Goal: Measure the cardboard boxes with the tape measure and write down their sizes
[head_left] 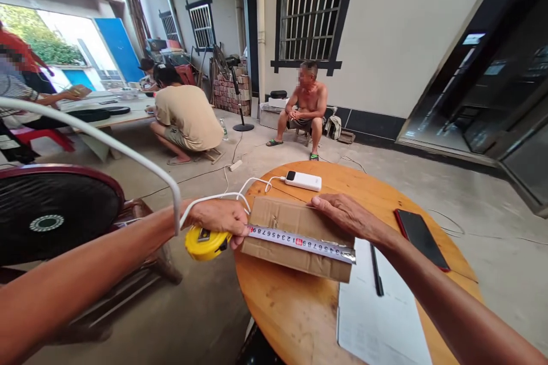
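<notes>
A brown cardboard box lies on the round wooden table. Across its top runs the pulled-out blade of a tape measure, its metal end hook at the box's right edge. My left hand pinches the blade at the box's left edge, beside the yellow tape measure case, which hangs past the table edge. Along the far right edge of the box rests my right hand, its fingers stretched out and lying on the cardboard. Part of the box is hidden under that hand.
Paper sheets with a black pen lie at the right front. A phone and a cabled white power bank are on the table. A fan stands left. One person sits ahead, another squats near a low table.
</notes>
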Available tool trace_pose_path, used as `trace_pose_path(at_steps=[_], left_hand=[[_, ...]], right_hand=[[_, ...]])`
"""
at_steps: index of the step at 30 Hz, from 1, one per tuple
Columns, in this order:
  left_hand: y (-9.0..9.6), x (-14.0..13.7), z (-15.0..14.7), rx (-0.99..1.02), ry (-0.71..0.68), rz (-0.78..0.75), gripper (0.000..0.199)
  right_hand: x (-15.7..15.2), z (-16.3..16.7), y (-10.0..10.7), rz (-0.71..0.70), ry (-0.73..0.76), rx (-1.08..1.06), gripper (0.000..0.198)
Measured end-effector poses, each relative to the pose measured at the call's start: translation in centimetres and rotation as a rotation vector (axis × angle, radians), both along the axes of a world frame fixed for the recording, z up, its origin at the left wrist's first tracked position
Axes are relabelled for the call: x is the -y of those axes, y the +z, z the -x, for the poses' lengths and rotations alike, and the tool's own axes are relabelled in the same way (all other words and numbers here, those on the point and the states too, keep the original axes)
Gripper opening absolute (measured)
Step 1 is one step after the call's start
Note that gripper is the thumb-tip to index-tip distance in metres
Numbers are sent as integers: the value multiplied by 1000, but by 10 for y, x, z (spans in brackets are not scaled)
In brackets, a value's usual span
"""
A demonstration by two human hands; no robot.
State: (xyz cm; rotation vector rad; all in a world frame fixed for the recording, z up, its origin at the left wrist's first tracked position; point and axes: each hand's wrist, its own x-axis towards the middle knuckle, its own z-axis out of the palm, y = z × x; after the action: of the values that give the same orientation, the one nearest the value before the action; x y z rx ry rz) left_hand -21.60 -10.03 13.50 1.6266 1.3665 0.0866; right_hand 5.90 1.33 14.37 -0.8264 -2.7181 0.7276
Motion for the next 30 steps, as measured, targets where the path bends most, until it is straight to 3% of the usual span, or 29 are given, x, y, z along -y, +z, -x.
trace_pose_path(at_steps=[10, 21, 30], left_hand=[[0, -8, 4, -4, -18, -26, 29], [-4, -5, 4, 35, -17, -4, 30], [1, 19, 15, 50, -14, -39, 30]], right_hand=[[-8, 1, -10, 75, 18, 4, 43], [-8, 2, -12, -47, -2, 95, 48], [-1, 0, -14, -170, 9, 126, 42]])
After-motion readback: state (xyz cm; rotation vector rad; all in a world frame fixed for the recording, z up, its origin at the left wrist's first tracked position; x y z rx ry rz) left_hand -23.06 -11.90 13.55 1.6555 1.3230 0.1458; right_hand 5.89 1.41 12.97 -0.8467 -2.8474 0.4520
